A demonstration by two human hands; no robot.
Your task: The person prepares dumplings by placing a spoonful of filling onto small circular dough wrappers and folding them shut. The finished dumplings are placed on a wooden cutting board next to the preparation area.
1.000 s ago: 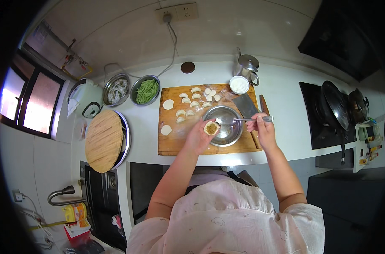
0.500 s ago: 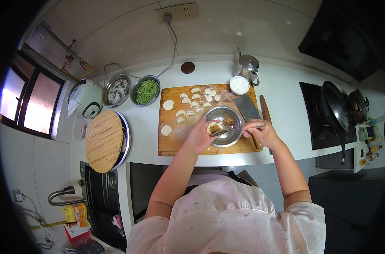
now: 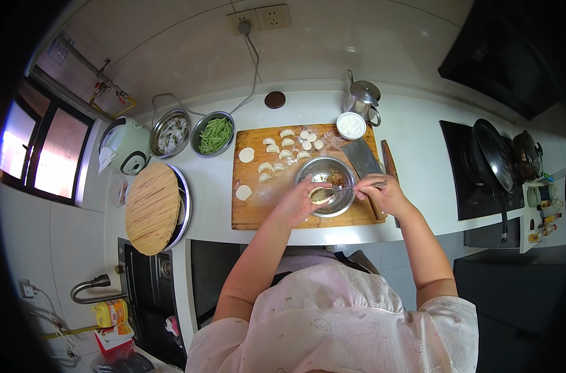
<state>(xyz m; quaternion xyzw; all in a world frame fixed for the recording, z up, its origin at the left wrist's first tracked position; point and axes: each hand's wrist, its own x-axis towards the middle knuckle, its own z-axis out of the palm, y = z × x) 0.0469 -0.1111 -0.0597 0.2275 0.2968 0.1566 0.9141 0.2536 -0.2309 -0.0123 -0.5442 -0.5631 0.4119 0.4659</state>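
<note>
My left hand (image 3: 297,205) cups a round dumpling wrapper (image 3: 321,196) with filling on it, at the left rim of a steel bowl (image 3: 332,211). Brown minced filling (image 3: 336,179) lies inside that bowl. My right hand (image 3: 383,193) grips the handle of a metal spoon (image 3: 345,188), whose tip reaches over to the wrapper. Folded dumplings (image 3: 286,143) sit in loose rows on the wooden cutting board (image 3: 245,214), along with flat wrappers (image 3: 246,155) at its left and small dough pieces (image 3: 311,137) near its far edge.
Right of the bowl lie a cleaver (image 3: 361,155) and a rolling pin (image 3: 389,161). A bowl of white flour (image 3: 351,125) and a steel kettle (image 3: 364,93) stand behind. Green beans (image 3: 216,135) fill a bowl at the left, near a round wooden lid (image 3: 152,208).
My left hand has tipped the wrapper more upright and the fingers have closed in round it. The spoon remains at the wrapper. The steel bowl has shifted slightly left.
</note>
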